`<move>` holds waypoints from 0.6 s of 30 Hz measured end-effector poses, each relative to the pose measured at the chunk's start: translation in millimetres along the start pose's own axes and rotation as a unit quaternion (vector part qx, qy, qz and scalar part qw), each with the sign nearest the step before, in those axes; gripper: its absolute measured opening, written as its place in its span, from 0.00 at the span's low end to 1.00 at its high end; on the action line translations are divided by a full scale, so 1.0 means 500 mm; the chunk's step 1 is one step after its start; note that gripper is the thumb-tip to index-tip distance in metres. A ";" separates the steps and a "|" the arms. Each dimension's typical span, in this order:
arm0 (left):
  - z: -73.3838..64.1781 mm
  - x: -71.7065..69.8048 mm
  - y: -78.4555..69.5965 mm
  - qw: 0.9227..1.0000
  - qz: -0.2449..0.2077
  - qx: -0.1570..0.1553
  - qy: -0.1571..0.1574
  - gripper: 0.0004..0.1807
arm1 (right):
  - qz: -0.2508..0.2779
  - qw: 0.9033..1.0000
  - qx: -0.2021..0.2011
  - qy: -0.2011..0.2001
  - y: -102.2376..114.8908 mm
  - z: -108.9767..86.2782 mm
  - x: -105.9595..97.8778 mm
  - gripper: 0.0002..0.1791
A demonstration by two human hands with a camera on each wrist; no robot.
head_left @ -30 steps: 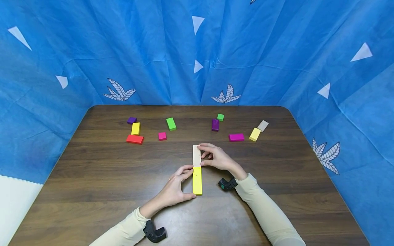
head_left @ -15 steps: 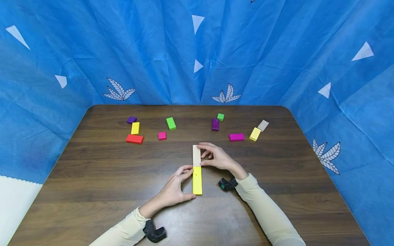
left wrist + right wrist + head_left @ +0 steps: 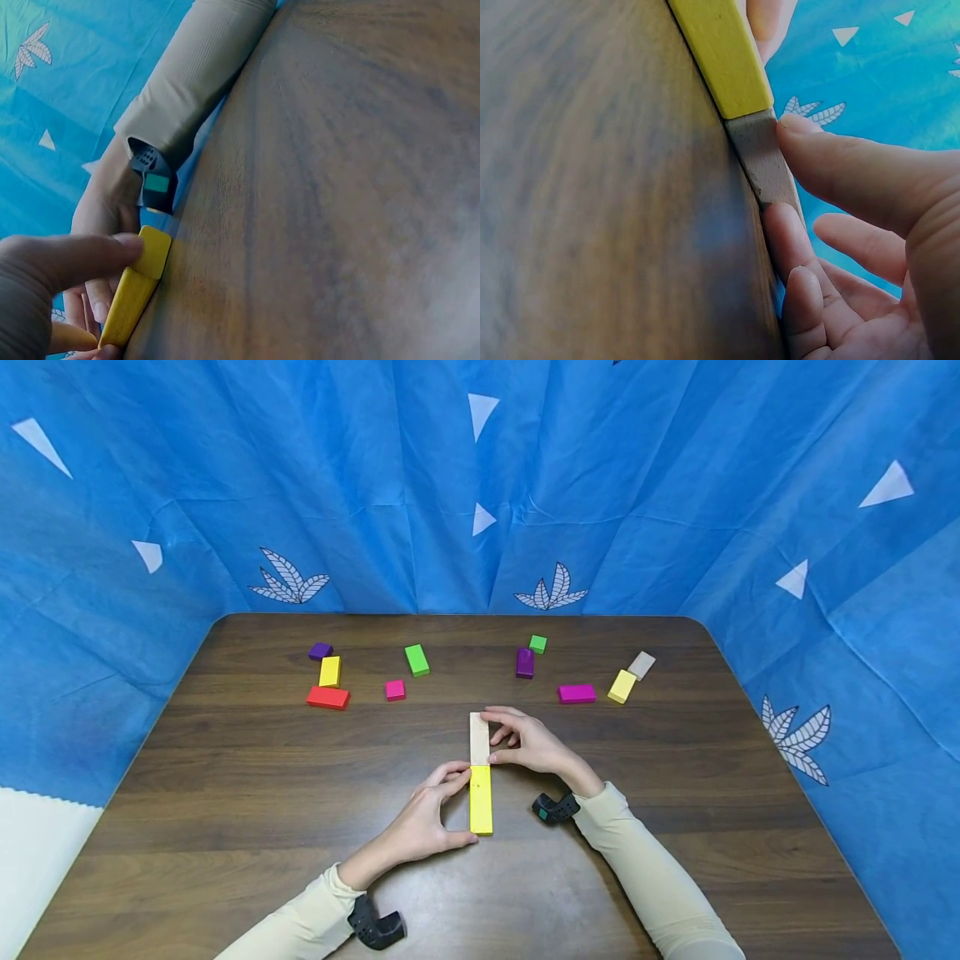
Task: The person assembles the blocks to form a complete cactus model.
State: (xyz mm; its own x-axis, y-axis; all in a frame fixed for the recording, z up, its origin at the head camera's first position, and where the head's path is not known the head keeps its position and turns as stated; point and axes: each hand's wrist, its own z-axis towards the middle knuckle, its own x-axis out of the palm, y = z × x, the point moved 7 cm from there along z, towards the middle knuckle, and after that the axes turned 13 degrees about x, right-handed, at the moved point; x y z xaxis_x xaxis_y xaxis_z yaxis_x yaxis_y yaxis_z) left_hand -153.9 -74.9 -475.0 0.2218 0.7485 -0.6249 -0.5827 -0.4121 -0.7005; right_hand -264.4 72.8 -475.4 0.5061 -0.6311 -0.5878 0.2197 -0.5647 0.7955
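A long yellow block (image 3: pixel 481 802) and a plain wooden block (image 3: pixel 479 739) lie end to end in a straight line on the brown table. With the thumb at its near end and fingertips by the far end, my left hand (image 3: pixel 422 820) grips the yellow block. The left wrist view shows that thumb on the end face of the yellow block (image 3: pixel 136 300). My right hand (image 3: pixel 534 747) holds the wooden block, its thumb near the joint and a finger at the far end. From the right wrist, the wooden block (image 3: pixel 761 154) meets the yellow one squarely.
Back left are a purple block (image 3: pixel 320 651), a yellow block (image 3: pixel 330 671), a red block (image 3: pixel 327 697), a green block (image 3: pixel 417 660) and a pink cube (image 3: pixel 395 690). More blocks, including a magenta one (image 3: pixel 577 694), lie back right. Blue curtains (image 3: pixel 450 485) surround the table.
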 end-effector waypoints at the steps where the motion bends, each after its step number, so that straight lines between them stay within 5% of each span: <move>1: 0.000 -0.002 0.000 1.000 -0.001 0.001 -0.002 0.49 | 0.002 1.000 0.001 0.000 0.000 0.000 0.000 0.37; 10: 0.029 -0.044 -0.009 0.995 0.027 0.070 -0.061 0.39 | 0.007 1.000 -0.001 0.003 0.007 -0.002 -0.005 0.38; 18: 0.072 -0.040 0.023 0.994 0.074 0.078 0.009 0.45 | 0.015 1.000 0.009 0.001 -0.005 0.001 -0.009 0.38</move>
State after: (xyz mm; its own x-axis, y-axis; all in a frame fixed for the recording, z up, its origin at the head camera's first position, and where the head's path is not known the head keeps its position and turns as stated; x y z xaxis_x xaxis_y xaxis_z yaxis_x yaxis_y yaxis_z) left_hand -193.3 -76.0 -458.2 0.1381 0.6761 -0.7237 -0.7242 -0.4296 -0.5395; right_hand -267.6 76.8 -474.6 0.5147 -0.6464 -0.5632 0.1893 -0.5550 0.8100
